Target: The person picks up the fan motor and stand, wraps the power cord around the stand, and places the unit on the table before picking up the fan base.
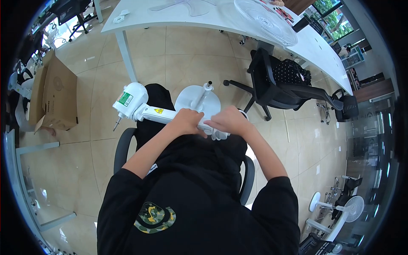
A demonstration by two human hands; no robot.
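A white fan body [159, 114] lies across my lap, its motor head [134, 98] with a green label to the left and a thin metal shaft pointing down-left. My left hand [187, 121] is wrapped round the neck of the fan body, right of a yellow warning sticker. My right hand [231, 120] is closed over the right end of the same part; what its fingers pinch is too small to make out. White cord is bunched just below it. Beyond my hands a round white base [198, 100] with a short pole stands on the floor between my knees.
A white table [146, 16] ahead holds clear fan blades [187, 7] and a white fan grille [267, 21]. A black office chair [276, 80] stands at the right, an open cardboard box [59, 95] at the left. Another white fan [352, 208] is at the lower right.
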